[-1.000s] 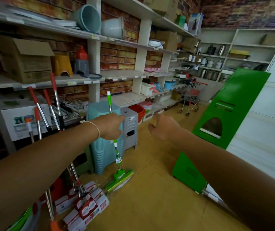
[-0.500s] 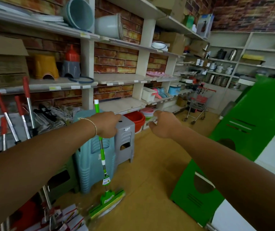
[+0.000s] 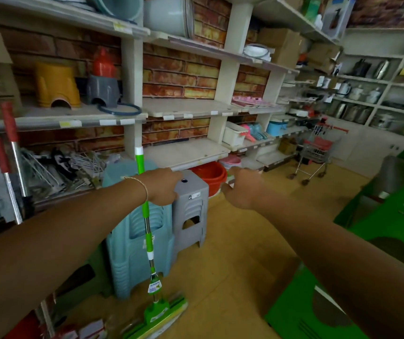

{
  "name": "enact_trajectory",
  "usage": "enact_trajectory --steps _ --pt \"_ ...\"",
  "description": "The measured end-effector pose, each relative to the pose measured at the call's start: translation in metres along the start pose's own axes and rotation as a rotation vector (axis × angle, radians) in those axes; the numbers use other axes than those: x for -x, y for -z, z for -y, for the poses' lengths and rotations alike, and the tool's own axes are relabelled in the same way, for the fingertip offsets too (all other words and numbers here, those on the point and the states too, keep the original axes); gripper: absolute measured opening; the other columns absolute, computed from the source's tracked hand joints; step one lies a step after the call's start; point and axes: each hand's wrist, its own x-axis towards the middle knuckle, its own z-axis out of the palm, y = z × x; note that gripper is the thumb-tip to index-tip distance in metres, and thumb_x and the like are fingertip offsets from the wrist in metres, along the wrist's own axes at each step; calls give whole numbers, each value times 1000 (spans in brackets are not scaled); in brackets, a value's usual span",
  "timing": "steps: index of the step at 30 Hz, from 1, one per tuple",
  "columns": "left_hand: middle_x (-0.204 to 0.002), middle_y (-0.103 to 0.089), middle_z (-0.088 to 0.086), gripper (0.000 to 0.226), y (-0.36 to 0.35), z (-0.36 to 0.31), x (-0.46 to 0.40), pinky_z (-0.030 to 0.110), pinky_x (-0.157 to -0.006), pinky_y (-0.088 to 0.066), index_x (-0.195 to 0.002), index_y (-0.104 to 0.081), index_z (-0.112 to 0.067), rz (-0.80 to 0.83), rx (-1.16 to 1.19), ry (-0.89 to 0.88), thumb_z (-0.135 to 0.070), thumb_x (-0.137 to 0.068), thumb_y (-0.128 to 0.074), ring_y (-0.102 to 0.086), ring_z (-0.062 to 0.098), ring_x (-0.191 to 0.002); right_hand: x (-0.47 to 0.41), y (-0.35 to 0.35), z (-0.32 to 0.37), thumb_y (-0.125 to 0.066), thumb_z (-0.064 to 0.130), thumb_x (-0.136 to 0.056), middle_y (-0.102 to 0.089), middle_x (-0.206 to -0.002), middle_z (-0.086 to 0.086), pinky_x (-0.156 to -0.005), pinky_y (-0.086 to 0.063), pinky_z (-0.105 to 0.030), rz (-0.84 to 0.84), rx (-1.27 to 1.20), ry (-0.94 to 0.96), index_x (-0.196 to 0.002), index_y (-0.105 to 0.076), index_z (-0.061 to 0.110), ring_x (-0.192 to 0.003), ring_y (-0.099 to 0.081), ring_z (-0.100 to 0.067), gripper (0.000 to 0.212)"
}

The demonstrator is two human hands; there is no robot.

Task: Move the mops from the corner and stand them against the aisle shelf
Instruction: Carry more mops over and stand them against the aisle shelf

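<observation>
- Left hand (image 3: 163, 187) fist wrapped round the green mop (image 3: 147, 223) handle, upper part of the pole; mop nearly upright, sponge head (image 3: 158, 316) on the floor below the hand.
- Right hand (image 3: 241, 189) beside it, held out, fingers loosely curled, grasping nothing.
- Just beyond the left hand: stacked blue stools (image 3: 132, 243) and grey stools (image 3: 191, 211).
- Far left of the left hand: red-gripped mop handles (image 3: 12, 143) leaning on the wall shelf (image 3: 186, 152).
- Past the right hand: small shopping cart (image 3: 315, 152).
</observation>
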Motion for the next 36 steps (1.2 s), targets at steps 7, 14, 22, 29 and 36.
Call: enact_trajectory --steps 7,14,22,29,36 --pt "-140 -46 18 60 -6 86 -120 35 -100 -44 -147 -33 -12 15 130 114 -36 -96 -53 -48 33 -125 -143 -42 -3 -53 39 -95 -62 -106 -9 -87 -55 -41 97 27 71 -115 -57 10 -98 -61 -27 35" --pt "-141 -49 16 52 -8 168 -183 31 -100 -41 -139 -43 -10 -15 182 275 -33 -95 -56 -48 32 -126 -252 -85 15 -54 41 -96 -64 -110 -11 -89 -53 -38 152 -5 159 -122 -56 8 -108 -61 -29 42" --pt "-156 -31 16 65 -60 216 -204 33 -112 -32 -153 -23 -15 76 203 495 -39 -99 -48 -34 31 -141 -347 -158 57 -53 41 -97 -57 -137 -14 -98 -45 -36 282 -123 335 -139 -48 8 -124 -54 -32 54" --pt "-149 -41 19 53 -92 234 -225 34 -108 -36 -144 -37 -8 102 242 691 -30 -97 -51 -41 32 -136 -418 -218 85 -58 40 -95 -56 -138 -17 -103 -45 -41 408 -231 485 -135 -51 4 -127 -52 -34 54" --pt "-143 -49 12 45 -104 231 -246 38 -106 -39 -137 -46 -13 111 296 772 -25 -94 -53 -47 30 -130 -478 -267 113 -62 43 -93 -57 -135 -19 -98 -47 -37 581 -347 410 -136 -48 1 -122 -56 -34 62"
